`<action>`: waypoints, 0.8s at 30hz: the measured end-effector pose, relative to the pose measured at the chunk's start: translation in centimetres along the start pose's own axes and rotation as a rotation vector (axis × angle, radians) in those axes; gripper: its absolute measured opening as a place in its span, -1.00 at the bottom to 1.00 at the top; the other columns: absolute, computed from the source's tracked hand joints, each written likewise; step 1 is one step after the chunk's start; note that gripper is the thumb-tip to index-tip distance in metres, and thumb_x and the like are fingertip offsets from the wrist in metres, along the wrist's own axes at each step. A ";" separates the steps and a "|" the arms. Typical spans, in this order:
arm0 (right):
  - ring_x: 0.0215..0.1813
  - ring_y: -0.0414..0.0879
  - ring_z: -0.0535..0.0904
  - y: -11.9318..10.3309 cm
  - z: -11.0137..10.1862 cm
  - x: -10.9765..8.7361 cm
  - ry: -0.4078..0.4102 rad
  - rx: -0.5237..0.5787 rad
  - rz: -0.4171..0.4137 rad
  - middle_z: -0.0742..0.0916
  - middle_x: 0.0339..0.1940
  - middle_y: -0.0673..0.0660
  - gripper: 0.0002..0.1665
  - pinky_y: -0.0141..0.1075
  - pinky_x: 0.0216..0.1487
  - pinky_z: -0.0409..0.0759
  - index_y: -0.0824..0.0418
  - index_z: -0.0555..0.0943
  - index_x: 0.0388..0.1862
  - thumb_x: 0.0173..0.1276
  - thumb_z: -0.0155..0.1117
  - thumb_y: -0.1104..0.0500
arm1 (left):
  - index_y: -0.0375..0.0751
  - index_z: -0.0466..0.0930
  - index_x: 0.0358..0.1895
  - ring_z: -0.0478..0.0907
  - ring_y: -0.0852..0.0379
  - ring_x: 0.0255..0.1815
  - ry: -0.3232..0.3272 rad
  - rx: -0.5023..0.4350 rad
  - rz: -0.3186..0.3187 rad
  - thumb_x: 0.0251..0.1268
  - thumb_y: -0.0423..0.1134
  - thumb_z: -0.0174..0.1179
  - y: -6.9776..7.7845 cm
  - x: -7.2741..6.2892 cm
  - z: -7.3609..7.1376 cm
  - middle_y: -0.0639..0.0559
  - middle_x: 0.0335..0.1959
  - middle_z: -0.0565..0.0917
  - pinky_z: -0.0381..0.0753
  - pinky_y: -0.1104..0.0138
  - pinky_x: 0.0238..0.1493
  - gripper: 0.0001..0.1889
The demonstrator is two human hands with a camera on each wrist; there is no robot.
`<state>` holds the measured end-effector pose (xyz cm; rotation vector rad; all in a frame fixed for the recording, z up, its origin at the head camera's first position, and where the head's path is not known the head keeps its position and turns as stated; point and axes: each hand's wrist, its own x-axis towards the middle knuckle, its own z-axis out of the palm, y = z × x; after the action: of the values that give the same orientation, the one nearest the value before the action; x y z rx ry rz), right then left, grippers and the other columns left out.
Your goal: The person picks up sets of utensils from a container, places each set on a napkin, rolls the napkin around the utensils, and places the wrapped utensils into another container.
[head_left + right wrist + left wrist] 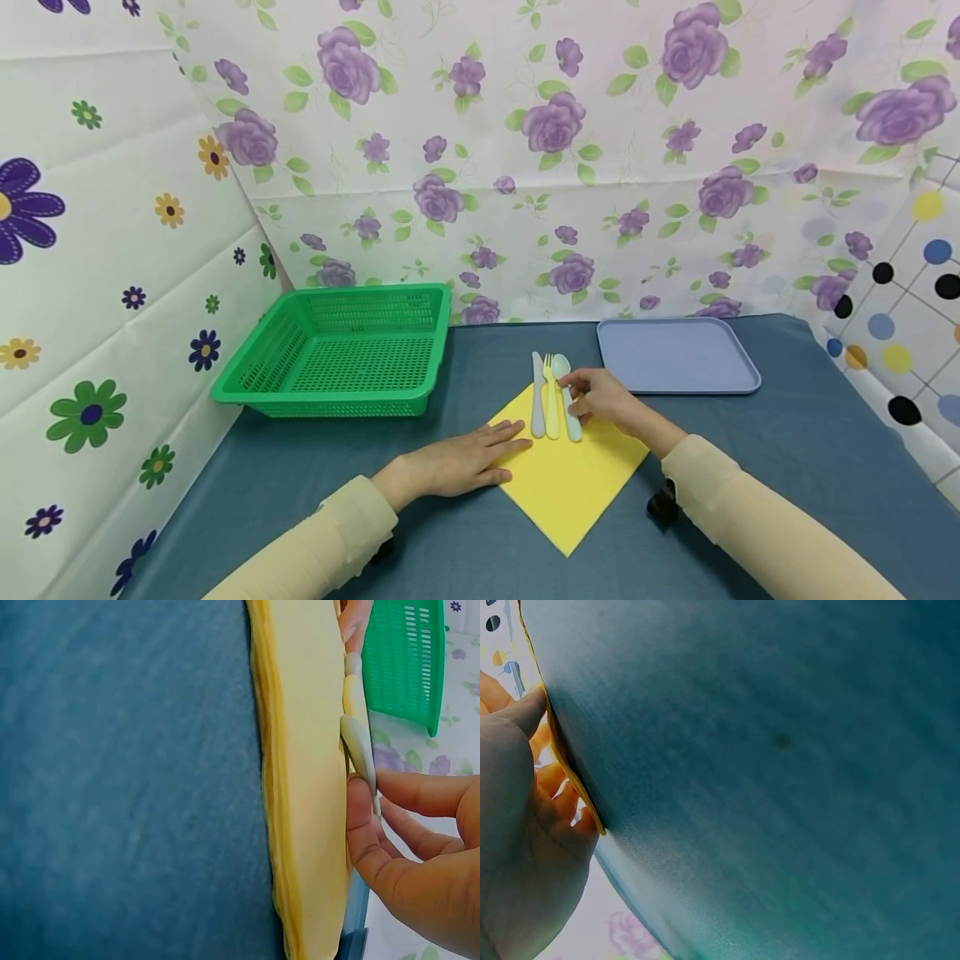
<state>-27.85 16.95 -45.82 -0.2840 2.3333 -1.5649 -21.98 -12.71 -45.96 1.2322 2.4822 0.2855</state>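
A folded yellow napkin (566, 496) lies with one corner towards me. Side by side on its far part are a pale grey knife (537, 408), a yellow fork (552, 408) and a pale mint spoon (573, 427). My right hand (606, 400) pinches the spoon by its handle between thumb and fingers, as the right wrist view also shows of the spoon (358, 746). With fingers spread, my left hand (468, 458) rests on the napkin's left corner. The left wrist view shows that hand (532, 825) at the napkin's edge.
A green plastic basket (330, 406) stands at the back left of the blue-covered table (420, 550). At the back right lies a blue-grey tray (678, 354). Flowered cloth (487, 242) hangs behind the table.
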 end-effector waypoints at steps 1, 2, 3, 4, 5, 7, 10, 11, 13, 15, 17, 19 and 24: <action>-0.41 -0.02 0.52 0.0 0.0 0.0 0.002 -0.005 0.000 0.53 -0.21 0.25 -0.51 -0.18 -0.32 0.68 0.49 0.53 0.29 0.38 0.26 0.53 | 0.18 0.00 0.72 -0.18 0.13 0.73 0.000 0.000 0.000 0.72 0.14 -0.17 0.0 0.0 0.0 0.17 0.74 -0.11 0.02 0.12 0.66 -0.37; -0.42 -0.02 0.52 0.0 0.1 0.0 0.004 -0.012 -0.001 0.53 -0.21 0.24 -0.51 -0.19 -0.33 0.67 0.49 0.53 0.29 0.38 0.26 0.53 | 0.17 0.00 0.72 -0.18 0.13 0.73 0.001 -0.001 0.001 0.72 0.14 -0.17 0.0 0.0 0.0 0.16 0.74 -0.11 0.02 0.12 0.66 -0.37; -0.42 -0.02 0.52 0.0 0.1 0.0 0.006 -0.019 -0.001 0.53 -0.22 0.24 -0.51 -0.19 -0.34 0.67 0.49 0.53 0.29 0.38 0.26 0.53 | 0.17 0.00 0.72 -0.18 0.13 0.73 0.001 -0.002 0.002 0.72 0.14 -0.17 0.0 0.0 0.0 0.16 0.74 -0.11 0.02 0.12 0.66 -0.37; -0.43 -0.03 0.52 -0.1 0.2 0.0 0.009 -0.026 0.000 0.53 -0.23 0.24 -0.51 -0.19 -0.34 0.67 0.49 0.53 0.29 0.38 0.26 0.54 | 0.17 0.00 0.72 -0.18 0.13 0.73 0.001 -0.002 0.002 0.72 0.14 -0.17 0.0 0.0 0.0 0.16 0.74 -0.11 0.02 0.12 0.66 -0.37; -0.44 -0.03 0.53 -0.1 0.2 -0.1 0.011 -0.033 0.000 0.52 -0.23 0.23 -0.51 -0.19 -0.35 0.67 0.49 0.53 0.29 0.38 0.26 0.54 | 0.17 0.01 0.72 -0.18 0.13 0.73 0.002 -0.003 0.003 0.72 0.14 -0.17 0.0 0.0 0.0 0.16 0.74 -0.11 0.01 0.12 0.66 -0.37; -0.45 -0.03 0.54 -0.1 0.3 -0.1 0.016 -0.042 0.001 0.52 -0.24 0.22 -0.51 -0.19 -0.35 0.67 0.49 0.54 0.29 0.38 0.26 0.54 | 0.17 0.01 0.72 -0.18 0.13 0.73 0.002 -0.004 0.004 0.73 0.13 -0.17 0.0 0.0 0.0 0.16 0.74 -0.11 0.01 0.12 0.66 -0.37; -0.45 -0.02 0.56 0.0 0.3 0.0 0.023 -0.049 0.003 0.52 -0.25 0.22 -0.52 -0.19 -0.35 0.69 0.49 0.55 0.28 0.38 0.27 0.54 | 0.17 0.01 0.72 -0.18 0.14 0.73 0.001 -0.007 0.005 0.73 0.13 -0.16 0.0 0.0 0.0 0.16 0.74 -0.11 0.01 0.12 0.67 -0.37; -0.45 -0.02 0.56 0.0 0.3 0.1 0.025 -0.051 0.004 0.52 -0.25 0.22 -0.52 -0.19 -0.34 0.70 0.48 0.55 0.28 0.38 0.28 0.54 | 0.16 0.01 0.72 -0.18 0.14 0.73 0.001 -0.008 0.005 0.73 0.13 -0.16 0.0 0.0 0.0 0.16 0.74 -0.11 0.01 0.12 0.67 -0.37; -0.45 -0.02 0.57 0.1 0.3 0.1 0.026 -0.057 0.004 0.53 -0.25 0.22 -0.52 -0.19 -0.34 0.70 0.48 0.55 0.28 0.38 0.28 0.54 | 0.16 0.01 0.72 -0.18 0.13 0.73 0.001 -0.010 0.006 0.73 0.13 -0.16 -0.1 0.0 0.0 0.16 0.74 -0.10 0.01 0.12 0.67 -0.37; -0.45 -0.02 0.57 0.1 0.3 0.2 0.026 -0.061 0.003 0.53 -0.25 0.22 -0.51 -0.19 -0.33 0.71 0.48 0.55 0.28 0.38 0.29 0.54 | 0.17 0.01 0.72 -0.18 0.14 0.73 0.000 -0.011 0.004 0.73 0.13 -0.16 0.0 0.0 0.0 0.16 0.74 -0.11 0.01 0.12 0.67 -0.37; -0.44 -0.02 0.57 0.1 0.4 0.2 0.026 -0.062 0.002 0.53 -0.25 0.22 -0.51 -0.19 -0.33 0.71 0.48 0.55 0.29 0.37 0.29 0.54 | 0.17 0.00 0.72 -0.19 0.14 0.73 -0.001 -0.010 0.004 0.73 0.13 -0.16 0.0 0.0 0.0 0.16 0.74 -0.11 0.01 0.12 0.67 -0.37; -0.44 -0.02 0.56 0.0 0.4 0.2 0.027 -0.066 -0.001 0.53 -0.25 0.22 -0.50 -0.20 -0.33 0.70 0.49 0.55 0.29 0.38 0.29 0.55 | 0.17 0.00 0.72 -0.19 0.14 0.73 -0.002 -0.010 0.003 0.72 0.13 -0.17 0.0 0.0 0.0 0.16 0.74 -0.11 0.01 0.12 0.67 -0.37; -0.43 -0.02 0.55 0.0 0.5 0.3 0.032 -0.074 -0.009 0.53 -0.27 0.23 -0.51 -0.20 -0.34 0.70 0.49 0.55 0.29 0.38 0.29 0.54 | 0.20 0.00 0.71 -0.18 0.15 0.73 -0.002 -0.007 -0.006 0.72 0.15 -0.19 -0.1 0.1 0.0 0.17 0.74 -0.11 0.02 0.12 0.66 -0.37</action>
<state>-27.95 16.42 -46.06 -0.2897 2.4208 -1.5004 -22.05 -12.71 -46.03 1.2221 2.4810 0.2912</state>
